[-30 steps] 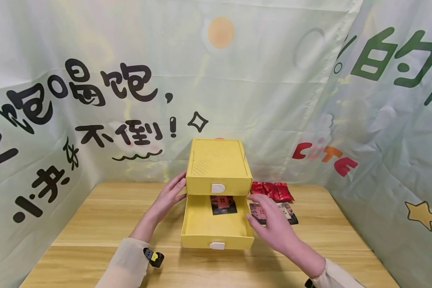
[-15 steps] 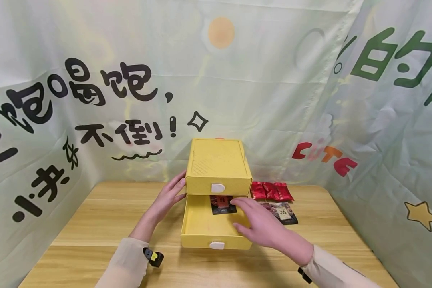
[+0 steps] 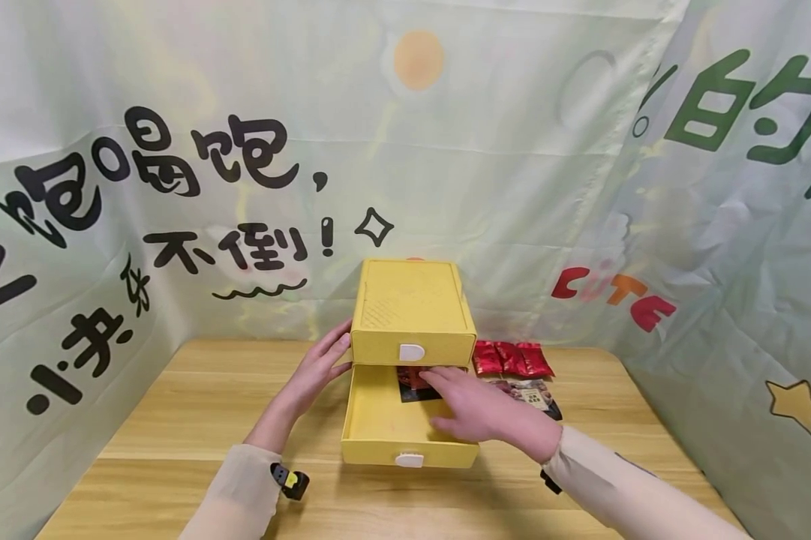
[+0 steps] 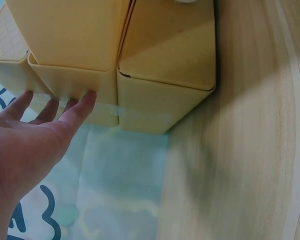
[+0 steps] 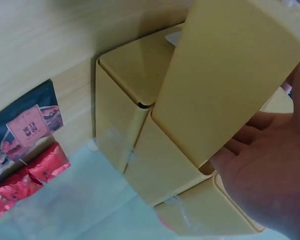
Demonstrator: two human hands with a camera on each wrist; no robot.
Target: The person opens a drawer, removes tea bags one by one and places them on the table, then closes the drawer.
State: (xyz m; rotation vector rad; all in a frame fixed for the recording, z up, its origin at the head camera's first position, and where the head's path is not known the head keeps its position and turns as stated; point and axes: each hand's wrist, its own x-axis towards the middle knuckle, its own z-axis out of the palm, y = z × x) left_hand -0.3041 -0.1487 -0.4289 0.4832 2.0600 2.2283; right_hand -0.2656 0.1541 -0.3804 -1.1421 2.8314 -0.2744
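A yellow drawer cabinet (image 3: 413, 296) stands on the table with a lower drawer (image 3: 385, 420) pulled out. Inside that drawer, toward the back, lies a dark flat packet (image 3: 410, 394) with a reddish label. My right hand (image 3: 476, 405) reaches in over the right wall, its extended fingertips overlapping the packet in the head view. From the right wrist, the drawer's side covers the fingertips. My left hand (image 3: 316, 373) rests on the cabinet's left side; the left wrist view has its straight fingers (image 4: 82, 107) against the yellow wall.
Right of the cabinet lie several shiny red packets (image 3: 513, 358) and, nearer, dark printed packets (image 3: 533, 396), partly behind my right hand. A printed curtain (image 3: 500, 187) hangs close behind the cabinet and along both sides of the wooden table (image 3: 209, 420).
My right hand has moved left from beside the drawer's right wall to inside it, over the packet. My left hand has stayed on the cabinet's side, and the drawer has stayed out.
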